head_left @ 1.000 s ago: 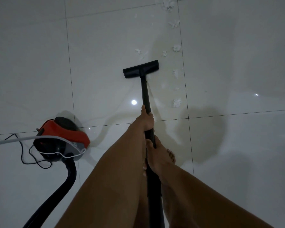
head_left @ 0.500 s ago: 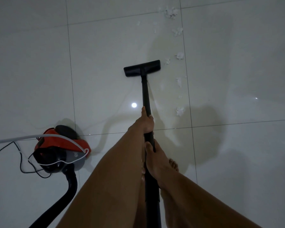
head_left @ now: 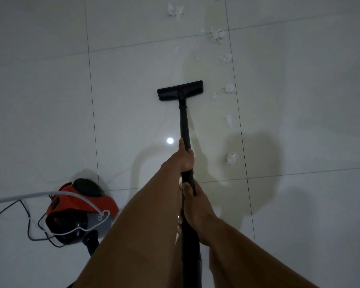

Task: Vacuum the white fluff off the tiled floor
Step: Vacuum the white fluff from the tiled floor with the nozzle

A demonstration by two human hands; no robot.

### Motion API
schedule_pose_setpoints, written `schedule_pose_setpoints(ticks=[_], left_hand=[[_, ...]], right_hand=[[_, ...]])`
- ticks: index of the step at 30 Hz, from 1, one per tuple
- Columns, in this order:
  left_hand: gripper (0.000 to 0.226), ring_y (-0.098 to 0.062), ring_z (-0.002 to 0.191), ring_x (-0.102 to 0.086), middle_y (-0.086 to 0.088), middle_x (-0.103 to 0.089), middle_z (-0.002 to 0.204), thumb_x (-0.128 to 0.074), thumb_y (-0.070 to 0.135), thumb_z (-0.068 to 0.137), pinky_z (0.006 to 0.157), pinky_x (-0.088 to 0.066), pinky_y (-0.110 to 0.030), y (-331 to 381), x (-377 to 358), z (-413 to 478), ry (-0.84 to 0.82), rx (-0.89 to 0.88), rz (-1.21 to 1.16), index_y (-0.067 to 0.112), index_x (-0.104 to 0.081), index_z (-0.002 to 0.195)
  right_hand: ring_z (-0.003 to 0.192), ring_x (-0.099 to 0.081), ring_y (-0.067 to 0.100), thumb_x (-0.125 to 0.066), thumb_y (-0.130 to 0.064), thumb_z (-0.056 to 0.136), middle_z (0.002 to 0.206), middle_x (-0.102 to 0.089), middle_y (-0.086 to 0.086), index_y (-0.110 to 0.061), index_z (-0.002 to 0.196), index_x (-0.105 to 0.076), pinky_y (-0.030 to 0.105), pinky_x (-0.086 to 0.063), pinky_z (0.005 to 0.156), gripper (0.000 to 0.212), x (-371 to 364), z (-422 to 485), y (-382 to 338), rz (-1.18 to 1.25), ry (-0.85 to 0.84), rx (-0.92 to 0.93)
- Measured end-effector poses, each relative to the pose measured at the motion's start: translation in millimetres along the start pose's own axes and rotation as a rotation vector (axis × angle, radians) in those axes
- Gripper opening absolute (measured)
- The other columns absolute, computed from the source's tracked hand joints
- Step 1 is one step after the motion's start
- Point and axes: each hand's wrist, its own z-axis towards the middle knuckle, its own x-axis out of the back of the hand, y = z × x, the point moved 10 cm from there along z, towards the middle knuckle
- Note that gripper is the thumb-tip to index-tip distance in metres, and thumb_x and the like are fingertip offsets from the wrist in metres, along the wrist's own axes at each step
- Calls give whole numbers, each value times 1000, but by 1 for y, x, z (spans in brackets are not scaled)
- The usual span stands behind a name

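Observation:
A black vacuum wand (head_left: pixel 184 123) runs up the middle of the view to a flat black floor nozzle (head_left: pixel 180 91) resting on the white tiled floor (head_left: pixel 50 90). My left hand (head_left: pixel 184 157) grips the wand higher up, thumb along the tube. Closer to me, my right hand (head_left: pixel 196 206) grips it too. Several tufts of white fluff lie in a line to the right of the nozzle: one tuft (head_left: pixel 231 158) beside my left hand, a tuft (head_left: pixel 229 88) level with the nozzle, and a bigger clump (head_left: pixel 216 35) farther ahead.
The red and black vacuum body (head_left: pixel 79 210) sits on the floor at lower left, with a white cable (head_left: pixel 19 197) and a thin black cord (head_left: pixel 29 229) trailing left. Its black hose (head_left: pixel 90 245) leaves its near end. A ceiling light reflection (head_left: pixel 170 140) shines beside the wand.
The view has tilted upward, so more fluff shows ahead. The nozzle has passed over the small bits that lay just beyond it. Both hands keep their grip on the wand.

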Motion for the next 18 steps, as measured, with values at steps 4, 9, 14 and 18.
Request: schedule_pose_setpoints(ticks=[4, 9, 14, 18], left_hand=[[69, -38, 112, -71, -25, -67, 126, -26, 40, 112, 102, -57, -50, 18, 22, -3, -32, 6, 1, 43, 25, 158], [71, -37, 117, -69, -24, -62, 138, -26, 43, 110, 103, -56, -50, 39, 53, 1, -68, 12, 41, 44, 27, 157], [71, -36, 114, -70, -24, -62, 138, -28, 40, 111, 101, -58, -50, 63, 81, 4, -78, 22, 61, 43, 26, 158], [71, -36, 112, -69, -25, -61, 138, -26, 37, 112, 103, -56, -49, 85, 103, 5, -70, 8, 118, 37, 27, 159]], right_hand=[[38, -48, 18, -31, -40, 107, 67, -49, 15, -21, 131, -46, 27, -46, 41, 34, -16, 4, -21, 36, -15, -36], [35, -46, 17, -32, -41, 107, 57, -47, 10, -21, 111, -43, 24, -45, 40, 24, -32, 9, -57, 21, 21, -46], [46, -53, -6, -30, -33, 110, 86, -62, 12, -23, 140, -43, 7, -42, 41, 35, -34, 22, -97, -62, 38, 53], [46, -58, 13, -31, -34, 109, 76, -58, 18, -31, 141, -36, 18, -47, 40, 33, -44, 28, -123, -27, 37, 37]])
